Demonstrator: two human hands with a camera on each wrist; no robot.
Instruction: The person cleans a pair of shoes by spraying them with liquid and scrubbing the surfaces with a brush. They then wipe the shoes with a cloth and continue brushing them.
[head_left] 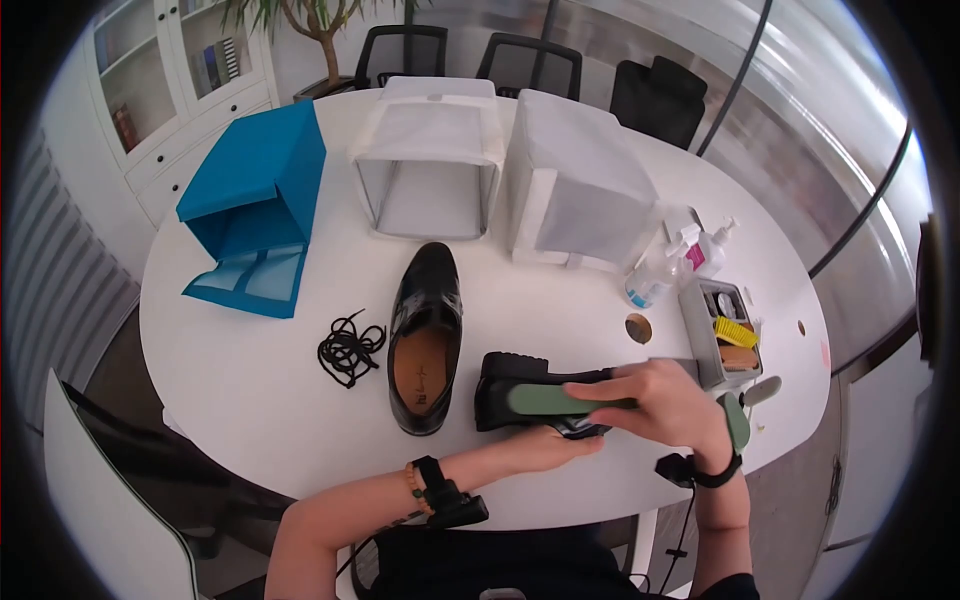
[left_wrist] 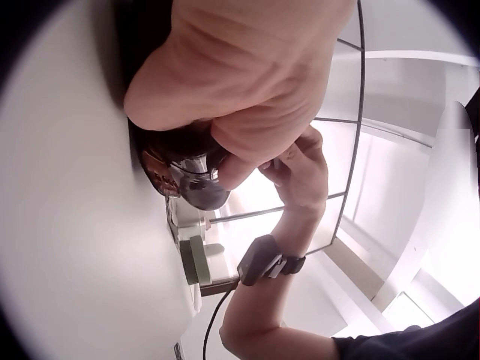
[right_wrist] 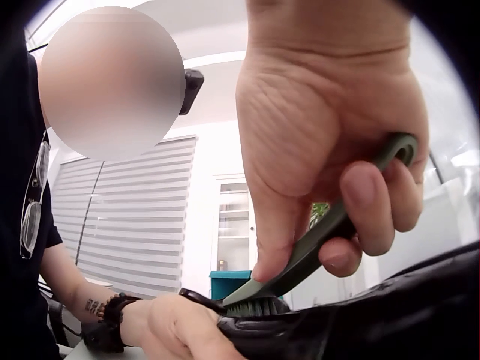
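Observation:
A black leather shoe (head_left: pixel 490 405) lies on its side at the near edge of the white table, its ridged heel facing away. My left hand (head_left: pixel 545 448) grips it from the near side, thumb and fingers around it in the left wrist view. In my right hand (head_left: pixel 655 400) is a green-handled brush (head_left: pixel 540 399), fingers curled round the handle. The right wrist view shows its dark bristles (right_wrist: pixel 255 307) against the shoe's upper, close to the left hand. The matching shoe (head_left: pixel 430 290) stands upright to the left, tan insole visible, beside a coil of black laces (head_left: pixel 350 348).
An open blue fabric box (head_left: pixel 255 160) and two white boxes (head_left: pixel 430 130) (head_left: pixel 580 170) stand behind. At right are a spray bottle (head_left: pixel 655 280), a pump bottle (head_left: pixel 712 250) and a grey organizer (head_left: pixel 705 350) holding a yellow brush (head_left: pixel 735 332). A round hole (head_left: pixel 638 328) pierces the tabletop.

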